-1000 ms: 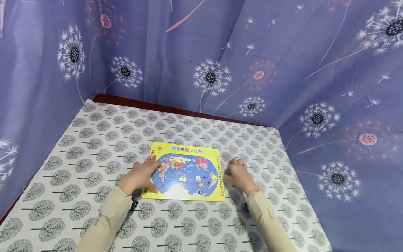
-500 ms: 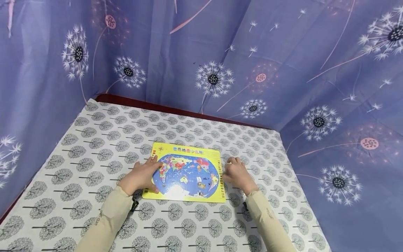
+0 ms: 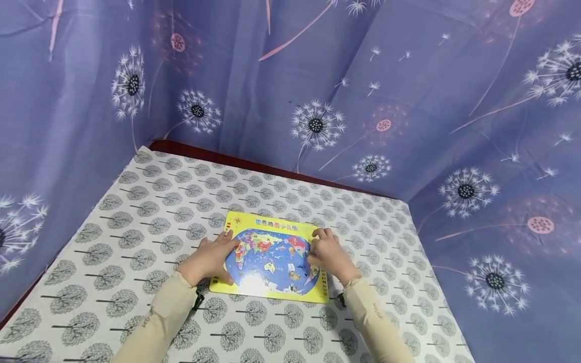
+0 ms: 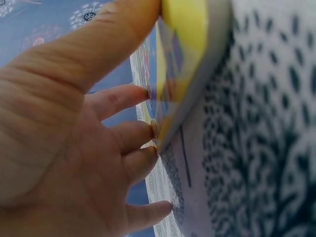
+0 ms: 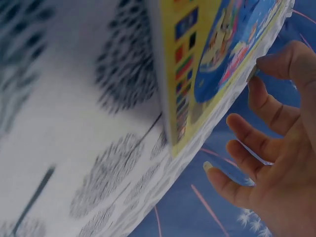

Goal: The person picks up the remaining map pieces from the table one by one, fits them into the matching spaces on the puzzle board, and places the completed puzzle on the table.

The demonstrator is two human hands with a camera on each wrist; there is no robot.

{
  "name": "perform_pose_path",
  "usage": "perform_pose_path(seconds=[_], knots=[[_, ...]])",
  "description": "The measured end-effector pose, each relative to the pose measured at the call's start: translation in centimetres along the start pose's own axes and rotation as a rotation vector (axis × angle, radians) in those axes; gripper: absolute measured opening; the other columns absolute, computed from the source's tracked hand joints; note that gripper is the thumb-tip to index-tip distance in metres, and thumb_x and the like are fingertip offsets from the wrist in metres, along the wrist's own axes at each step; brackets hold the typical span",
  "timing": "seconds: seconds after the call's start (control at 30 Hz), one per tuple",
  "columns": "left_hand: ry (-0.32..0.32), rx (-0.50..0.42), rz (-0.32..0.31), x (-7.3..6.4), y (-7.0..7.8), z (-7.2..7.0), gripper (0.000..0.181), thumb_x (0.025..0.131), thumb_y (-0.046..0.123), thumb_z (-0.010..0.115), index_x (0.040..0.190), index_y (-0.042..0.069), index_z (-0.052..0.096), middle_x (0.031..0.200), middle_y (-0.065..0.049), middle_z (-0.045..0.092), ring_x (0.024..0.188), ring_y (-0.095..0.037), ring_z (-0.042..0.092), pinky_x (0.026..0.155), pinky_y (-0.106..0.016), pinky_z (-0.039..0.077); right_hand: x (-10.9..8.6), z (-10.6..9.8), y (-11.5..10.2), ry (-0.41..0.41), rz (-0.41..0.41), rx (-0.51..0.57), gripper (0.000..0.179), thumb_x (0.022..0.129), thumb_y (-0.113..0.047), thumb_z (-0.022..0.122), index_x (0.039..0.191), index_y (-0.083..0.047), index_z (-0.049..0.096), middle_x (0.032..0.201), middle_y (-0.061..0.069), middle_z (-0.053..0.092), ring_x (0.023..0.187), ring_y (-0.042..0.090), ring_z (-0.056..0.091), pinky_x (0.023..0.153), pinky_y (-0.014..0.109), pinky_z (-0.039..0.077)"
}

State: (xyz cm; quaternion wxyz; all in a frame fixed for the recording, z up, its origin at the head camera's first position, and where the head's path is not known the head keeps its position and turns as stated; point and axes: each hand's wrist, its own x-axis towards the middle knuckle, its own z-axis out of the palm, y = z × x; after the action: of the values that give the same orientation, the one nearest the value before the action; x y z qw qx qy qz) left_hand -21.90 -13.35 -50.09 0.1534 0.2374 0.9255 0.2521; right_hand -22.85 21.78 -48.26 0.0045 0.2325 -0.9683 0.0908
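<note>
A yellow-bordered children's world map board (image 3: 265, 252) lies flat on the table, with Chinese lettering along its top. My left hand (image 3: 208, 262) rests on its left side, fingers spread and fairly straight. In the left wrist view, the thumb and fingertips touch the board's edge and face. Over the board's right side is my right hand (image 3: 330, 256). Its thumb and index finger pinch a small thin piece (image 5: 253, 73), seen edge-on in the right wrist view, so its kind cannot be told. The other fingers are loosely bent, off the board.
White cloth (image 3: 254, 333) printed with grey trees covers the table. A dark red table edge (image 3: 204, 154) shows at the back. Purple dandelion-print curtains (image 3: 272, 91) hang behind and at both sides.
My right hand has moved left from beside the board to over its right part. My left hand keeps its place on the board. The head view has tilted slightly.
</note>
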Motion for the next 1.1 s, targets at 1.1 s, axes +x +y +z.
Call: perform_pose_path(seconds=[1.1], knots=[[0.001,-0.023,-0.006,-0.1,-0.1,0.4,0.108,0.061,0.031,0.095,0.151,0.002,0.043,0.163,-0.026,0.019,0.151,-0.044,0.015,0.112,-0.076,0.003,0.2,0.8,-0.1,-0.023,-0.047,0.002,0.001,0.084,-0.008,0.075,0.083,-0.008,0.076,0.121,0.016,0.061,0.110,0.035,0.052,0.092,0.053,0.050]])
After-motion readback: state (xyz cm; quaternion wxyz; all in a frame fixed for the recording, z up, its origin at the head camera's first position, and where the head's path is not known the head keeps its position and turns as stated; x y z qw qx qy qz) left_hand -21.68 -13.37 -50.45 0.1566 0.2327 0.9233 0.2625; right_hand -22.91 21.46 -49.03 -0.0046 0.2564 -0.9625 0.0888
